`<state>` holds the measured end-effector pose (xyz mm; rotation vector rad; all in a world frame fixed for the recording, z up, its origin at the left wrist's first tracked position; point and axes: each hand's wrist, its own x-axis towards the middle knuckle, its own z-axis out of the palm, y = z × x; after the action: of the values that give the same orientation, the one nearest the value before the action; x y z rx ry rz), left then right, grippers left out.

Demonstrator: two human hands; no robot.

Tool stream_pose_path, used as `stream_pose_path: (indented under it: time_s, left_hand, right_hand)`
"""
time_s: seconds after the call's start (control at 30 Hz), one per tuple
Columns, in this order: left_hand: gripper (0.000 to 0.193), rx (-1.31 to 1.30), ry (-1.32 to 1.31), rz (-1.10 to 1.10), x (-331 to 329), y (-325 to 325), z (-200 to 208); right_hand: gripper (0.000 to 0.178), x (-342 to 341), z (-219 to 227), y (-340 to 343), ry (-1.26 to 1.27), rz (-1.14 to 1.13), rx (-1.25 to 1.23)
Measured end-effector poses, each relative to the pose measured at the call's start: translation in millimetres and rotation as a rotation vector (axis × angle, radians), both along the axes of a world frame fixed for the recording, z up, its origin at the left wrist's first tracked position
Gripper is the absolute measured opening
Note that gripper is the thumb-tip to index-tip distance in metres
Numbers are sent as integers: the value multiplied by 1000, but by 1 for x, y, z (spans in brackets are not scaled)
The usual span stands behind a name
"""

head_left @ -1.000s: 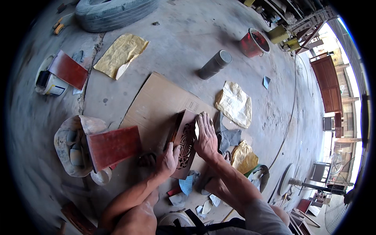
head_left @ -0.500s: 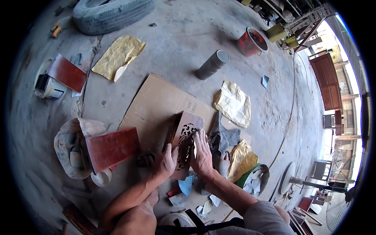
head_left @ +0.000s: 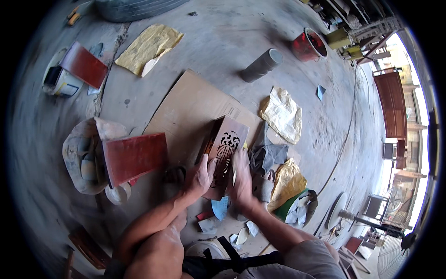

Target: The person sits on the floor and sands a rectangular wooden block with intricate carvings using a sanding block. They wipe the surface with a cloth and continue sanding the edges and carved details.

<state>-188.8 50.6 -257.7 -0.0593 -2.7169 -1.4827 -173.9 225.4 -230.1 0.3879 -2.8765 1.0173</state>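
Note:
A dark brown wooden box [head_left: 231, 132] with a cut-through scroll pattern on its upper face lies tilted on a flattened cardboard sheet [head_left: 181, 104]. My left hand [head_left: 200, 176] grips its left edge, thumb along the top. Over the box's right edge, my right hand [head_left: 240, 179] is smeared by motion. A small yellowish sliver shows at its fingertips; I cannot make out what it is. Right of the box are a crumpled dark grey cloth [head_left: 269, 156] and yellow sanding paper [head_left: 287, 183]. A blue abrasive scrap [head_left: 220, 208] lies just below the box.
Left stands a reddish-brown board [head_left: 135, 158] against a dusty container [head_left: 83, 165]. Another red board [head_left: 84, 65] rests on a white bucket. Farther off are a grey cylinder [head_left: 262, 66], a red bucket [head_left: 309, 45] and a tyre [head_left: 139, 9]. A fan [head_left: 337, 211] sits at right.
My right hand has shifted slightly down along the box's right edge and is blurred, uncovering more of the pattern. My left hand keeps its hold. The whole view has shifted a little.

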Motion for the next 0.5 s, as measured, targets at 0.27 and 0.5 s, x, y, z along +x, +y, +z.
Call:
stream_pose_path:
  time_s: [0.27, 0.5]
  left_hand:
    - [34, 21, -60, -43, -1, 1, -5]
    - [33, 19, -17, -7, 6, 4, -13]
  right_hand:
    - [69, 10, 0, 49, 2, 399, 205]
    - [81, -80, 20, 53, 24, 321, 409]
